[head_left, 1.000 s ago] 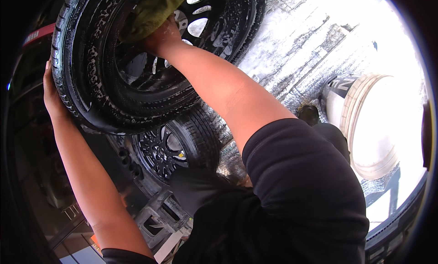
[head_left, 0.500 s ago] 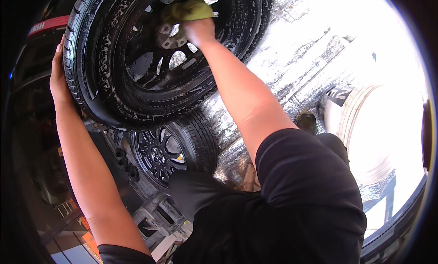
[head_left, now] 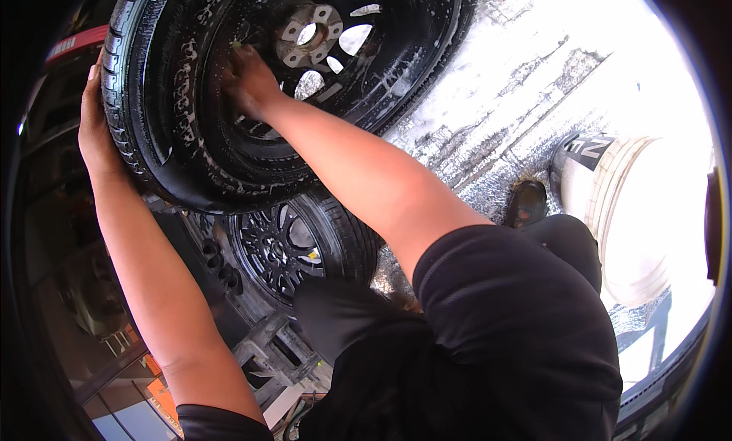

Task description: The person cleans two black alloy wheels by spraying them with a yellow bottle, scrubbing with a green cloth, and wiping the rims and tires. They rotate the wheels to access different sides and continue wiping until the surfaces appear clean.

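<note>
A large wheel (head_left: 175, 170) with a black tyre stands tilted at the top of the view, its hollow inner side facing me and streaked with white suds. My left hand (head_left: 97, 132) holds it by the tread at the left edge, fingers along the rubber. Inside the barrel, left of the grey hub (head_left: 310, 35), is my right hand (head_left: 255, 82), slightly blurred and closed. Only a scrap of the yellow-green cloth (head_left: 237, 46) shows past its fingers; the rest is hidden.
Below the wheel, a second wheel with black spokes (head_left: 274, 246) lies near my knee. A white bucket (head_left: 610, 204) stands at right, beside my dark shoe (head_left: 527, 202). Wet, bright ground (head_left: 488, 128) stretches between. A grey plastic frame (head_left: 282, 349) is at lower left.
My right hand has moved left and down inside the wheel, from beside the hub to the barrel wall, and the cloth is now mostly hidden. My left hand keeps its hold on the tyre.
</note>
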Demonstrator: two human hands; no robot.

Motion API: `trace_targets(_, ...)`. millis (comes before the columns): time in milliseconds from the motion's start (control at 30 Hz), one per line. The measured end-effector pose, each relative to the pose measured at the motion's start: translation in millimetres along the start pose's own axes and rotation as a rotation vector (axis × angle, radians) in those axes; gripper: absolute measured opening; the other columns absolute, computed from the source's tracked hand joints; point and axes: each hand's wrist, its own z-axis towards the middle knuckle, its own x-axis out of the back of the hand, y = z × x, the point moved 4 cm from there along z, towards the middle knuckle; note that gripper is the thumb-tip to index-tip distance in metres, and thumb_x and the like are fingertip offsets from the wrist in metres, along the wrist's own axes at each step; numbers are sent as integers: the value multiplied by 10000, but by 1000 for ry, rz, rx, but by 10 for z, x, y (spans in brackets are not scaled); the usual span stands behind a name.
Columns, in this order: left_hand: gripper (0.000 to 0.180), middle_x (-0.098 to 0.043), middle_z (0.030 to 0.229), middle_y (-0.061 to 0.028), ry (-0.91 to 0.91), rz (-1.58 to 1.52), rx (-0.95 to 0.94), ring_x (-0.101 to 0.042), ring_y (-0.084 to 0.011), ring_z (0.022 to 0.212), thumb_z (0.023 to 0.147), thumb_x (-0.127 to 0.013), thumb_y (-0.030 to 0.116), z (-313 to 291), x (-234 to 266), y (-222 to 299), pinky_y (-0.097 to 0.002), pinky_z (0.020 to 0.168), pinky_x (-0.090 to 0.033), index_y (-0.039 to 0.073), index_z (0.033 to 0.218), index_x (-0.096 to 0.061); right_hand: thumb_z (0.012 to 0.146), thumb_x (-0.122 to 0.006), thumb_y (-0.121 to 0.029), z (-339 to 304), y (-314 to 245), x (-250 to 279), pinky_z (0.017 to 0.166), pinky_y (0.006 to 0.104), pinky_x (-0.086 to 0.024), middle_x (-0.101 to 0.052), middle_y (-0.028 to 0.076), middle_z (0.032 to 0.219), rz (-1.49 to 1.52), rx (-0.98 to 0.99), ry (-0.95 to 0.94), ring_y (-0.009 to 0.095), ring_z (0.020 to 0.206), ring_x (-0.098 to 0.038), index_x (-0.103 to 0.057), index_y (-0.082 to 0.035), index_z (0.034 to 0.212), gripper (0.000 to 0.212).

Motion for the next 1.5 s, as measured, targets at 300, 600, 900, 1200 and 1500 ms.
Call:
trace_targets(300,497,-672,1384,-83,68,32,-25,-648,-219,1241,1089,-545,327,37,-204,28,-363,1109,-481,18,1478,-570,874,-739,-292,39,36,-288,936,509,-536,-605,209,1197,-58,-96,464,423,1123,-600,-682,-119,1065,264)
trace_targets(600,512,-645,1425,-80,88,113,-41,-629,-224,1271,1099,-522,326,127,146,-1,-365,1118,-473,21,1510,-539,848,-620,-106,-263,215,115,953,482,-540,-628,129,1199,-331,183,3,360,1137,-611,-683,-163,1085,252)
trace_targets(900,569,-580,1509,-112,-61,101,-46,-553,-221,1368,1082,-510,342,-48,174,-58,-354,1188,-381,-8,1531,-509,916,-543,-80,-934,1411,154,1065,521,-477,-616,219,1273,-94,-627,-85,432,1219,-584,-653,18,1199,319)
trace_targets(1200,576,-560,1529,-121,-152,67,-55,-540,-233,1388,1087,-489,336,97,146,-64,-365,1193,-379,-15,1544,-485,849,-625,-159,-664,511,-402,1005,535,-486,-666,333,1162,245,-428,-115,495,1143,-626,-601,14,1234,423)
trace_targets(1500,612,-519,1559,-173,-61,50,-58,-508,-269,1431,1091,-472,341,4,-173,8,-411,1234,-350,-60,1552,-436,859,-565,-42,-1045,1677,66,886,422,-548,-706,144,1104,602,-908,533,318,978,-705,-586,-79,1310,453)
